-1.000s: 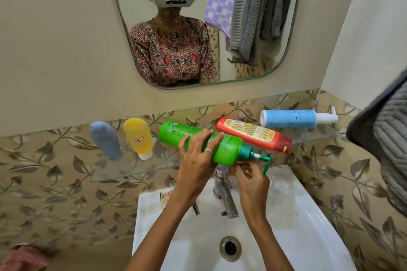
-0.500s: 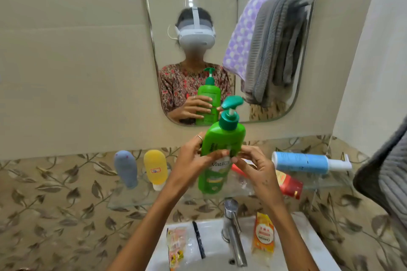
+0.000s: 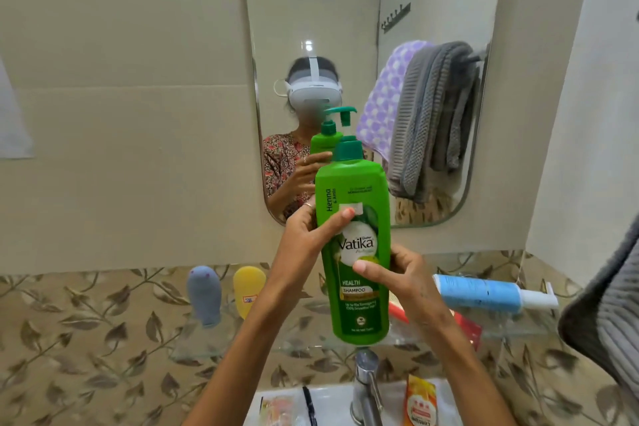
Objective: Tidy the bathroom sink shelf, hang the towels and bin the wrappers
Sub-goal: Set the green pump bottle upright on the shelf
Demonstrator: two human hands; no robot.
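I hold a tall green pump shampoo bottle (image 3: pixel 358 273) upright in front of the mirror, its base just above the glass shelf (image 3: pixel 221 346). My left hand (image 3: pixel 309 235) grips its left side, thumb on the label. My right hand (image 3: pixel 401 277) grips the lower right side. A grey tube (image 3: pixel 204 294) and a yellow tube (image 3: pixel 247 290) stand on the shelf at the left. A blue bottle (image 3: pixel 484 292) with a white pump and a red bottle (image 3: pixel 466 325) lie on their sides at the right. An orange wrapper (image 3: pixel 420 405) and a clear wrapper (image 3: pixel 276 410) lie on the sink rim.
A chrome tap (image 3: pixel 366 387) stands below the shampoo bottle on the white sink (image 3: pixel 332 405). A black stick-like thing (image 3: pixel 308 408) lies left of the tap. A grey towel (image 3: pixel 612 315) hangs at the right edge. The mirror (image 3: pixel 311 10) reflects hung towels and a hook rail.
I have turned the green bottle from lying sideways to upright with its label towards me and raised it. My view has tilted up, so the sink basin has dropped out of sight.
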